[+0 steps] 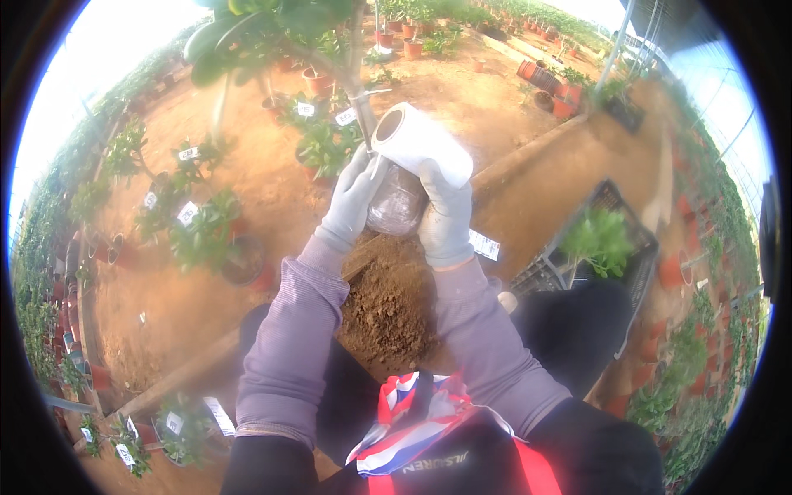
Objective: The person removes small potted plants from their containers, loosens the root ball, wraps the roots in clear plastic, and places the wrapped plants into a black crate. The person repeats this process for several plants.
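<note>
Both of my hands wear grey gloves and are raised in front of me. My right hand (446,216) grips a white roll of wrapping film (421,142) with a hollow core. My left hand (353,198) presses on the left side of a clear-wrapped ball of soil (397,203) at the foot of a small tree's thin trunk (360,91). The film runs from the roll down onto that wrapped ball. Green leaves of the tree (247,25) spread above my hands.
A heap of loose brown soil (386,305) lies below my hands. Potted plants with white tags (202,227) stand on the left. A black crate (569,256) holding a green plant sits on the right. More red pots (544,78) line the back.
</note>
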Demonstrator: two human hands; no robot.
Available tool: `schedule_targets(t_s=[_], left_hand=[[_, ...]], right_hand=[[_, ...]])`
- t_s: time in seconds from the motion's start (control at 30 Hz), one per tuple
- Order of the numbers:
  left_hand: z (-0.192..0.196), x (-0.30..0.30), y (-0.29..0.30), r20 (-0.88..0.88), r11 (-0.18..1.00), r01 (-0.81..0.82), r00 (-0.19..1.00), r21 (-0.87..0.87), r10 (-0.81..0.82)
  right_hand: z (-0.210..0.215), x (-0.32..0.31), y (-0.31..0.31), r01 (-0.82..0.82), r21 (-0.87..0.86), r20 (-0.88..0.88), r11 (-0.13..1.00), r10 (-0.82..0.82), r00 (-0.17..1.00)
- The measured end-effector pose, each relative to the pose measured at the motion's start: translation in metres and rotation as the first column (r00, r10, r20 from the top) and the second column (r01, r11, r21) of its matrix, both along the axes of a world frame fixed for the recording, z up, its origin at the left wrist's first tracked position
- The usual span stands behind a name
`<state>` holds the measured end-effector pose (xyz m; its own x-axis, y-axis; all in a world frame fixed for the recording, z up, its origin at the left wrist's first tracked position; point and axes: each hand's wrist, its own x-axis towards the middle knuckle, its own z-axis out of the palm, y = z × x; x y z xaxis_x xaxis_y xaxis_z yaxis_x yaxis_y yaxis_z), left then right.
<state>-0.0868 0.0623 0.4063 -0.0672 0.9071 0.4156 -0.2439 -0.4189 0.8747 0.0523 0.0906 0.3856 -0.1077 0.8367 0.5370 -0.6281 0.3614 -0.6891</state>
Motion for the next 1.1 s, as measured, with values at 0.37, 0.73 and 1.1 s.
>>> schedule_targets(t_s=[0.37, 0.73, 1.1], left_hand=[[-0.010, -0.011, 0.020, 0.313, 0.984, -0.168, 0.933, -0.055, 0.177], [-0.016, 0.004, 0.025, -0.333, 0.831, -0.556, 0.780, 0.020, 0.530], [-0.014, -0.007, 0.001, 0.027, 0.984, 0.103, 0.994, 0.146, -0.108]], right_hand=[[-0.019, 0.009, -0.087, 0.073, -0.478, 0.540, 0.875, 0.227, 0.811], [-0.006, -0.010, 0.002, 0.097, -0.103, 0.058, 0.990, -0.091, 0.994], [0.017, -0.013, -0.003, 0.125, -0.042, 0.074, 0.991, -0.121, 0.990]])
